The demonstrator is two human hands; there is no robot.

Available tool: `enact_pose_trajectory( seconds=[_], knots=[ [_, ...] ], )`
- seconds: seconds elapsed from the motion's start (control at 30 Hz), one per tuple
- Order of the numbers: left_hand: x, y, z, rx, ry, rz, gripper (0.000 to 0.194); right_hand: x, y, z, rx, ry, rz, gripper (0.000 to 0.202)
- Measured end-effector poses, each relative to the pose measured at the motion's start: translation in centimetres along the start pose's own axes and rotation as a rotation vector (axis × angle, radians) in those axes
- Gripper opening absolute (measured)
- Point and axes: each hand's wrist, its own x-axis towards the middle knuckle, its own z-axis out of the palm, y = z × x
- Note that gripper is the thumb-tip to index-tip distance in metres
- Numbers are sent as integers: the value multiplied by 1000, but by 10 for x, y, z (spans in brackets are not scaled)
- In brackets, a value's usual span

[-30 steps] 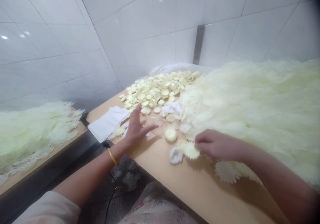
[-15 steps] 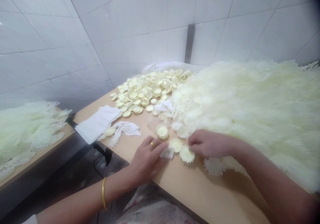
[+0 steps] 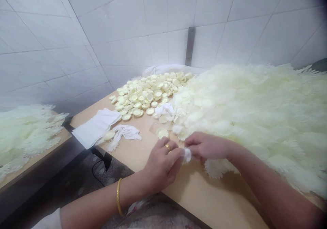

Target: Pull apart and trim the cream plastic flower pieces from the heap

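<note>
**Your fingertips met at a white wad**

At far left, a heap of frilled pale petals (image 3: pixel 28 133) lay on a separate surface. Across the gap, on your wooden counter (image 3: pixel 196 195), a white folded cloth (image 3: pixel 95 125) lay flat near the edge, probably so that it was in easy reach of your left. A crumpled white cloth (image 3: pixel 127 132) lay just beside it. Behind them spread a pile of shallow, fringed yellow flower cups (image 3: pixel 143 97), seemingly pushed back to leave you working room in front.

Your left hand (image 3: pixel 163 164), wearing a gold ring, was pinching the small white wad (image 3: pixel 187 155) over the counter's near side. The wad sat between your two hands, perhaps so that both sets of fingertips could work on it at once.

Your right hand (image 3: pixel 203 147) had its fingers curled in, touching the wad's other side; you hid its grip, so I could not tell what it held. Past it rose a big mound of frilled petals (image 3: pixel 255 113), likely placed there to suit that arm.
</note>
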Motion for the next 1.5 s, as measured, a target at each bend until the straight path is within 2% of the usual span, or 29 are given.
enact_pose_trajectory(
  seconds=[0.07, 0.23, 0.37, 0.47, 0.57, 0.63, 0.77, 0.93, 1.03, 1.1, 1.27, 1.5],
  knots=[
    [2, -1, 0, 19, -34, 8, 15, -2, 0, -2, 64, -10, 0, 12],
    [5, -6, -10, 10, 76, -26, 16, -4, 0, -6, 110, -18, -16, 17],
    [4, -8, -8, 35, -16, 49, 17, -5, -1, -6, 84, -17, -35, 18],
    [8, -9, -13, 36, 26, 26, 16, -8, -2, -8, 73, 20, -53, 19],
    [13, -12, -25, 82, 88, 17, 16, -12, -1, -14, 38, 87, -28, 20],
    [14, -14, -33, 146, 88, 43, 15, -14, 0, -17, 6, 125, 2, 20],
    [13, -13, -36, 297, -41, 105, 16, -14, 1, -18, -18, 132, 17, 21],
    [8, -17, -18, 426, -280, 170, 13, -9, 3, -13, -41, 115, 23, 19],
    [8, -19, -14, 392, -332, 149, 14, -6, 3, -12, -43, 85, 37, 17],
    [9, -19, -19, 318, -282, 112, 16, -5, 3, -11, -45, 79, 37, 15],
    [11, -10, -31, 135, -39, 71, 17, -3, 3, -9, -38, 79, 32, 13],
    [11, -3, -23, 36, -6, 26, 18, 0, 7, -5, 27, 59, -10, 15]
  ],
)
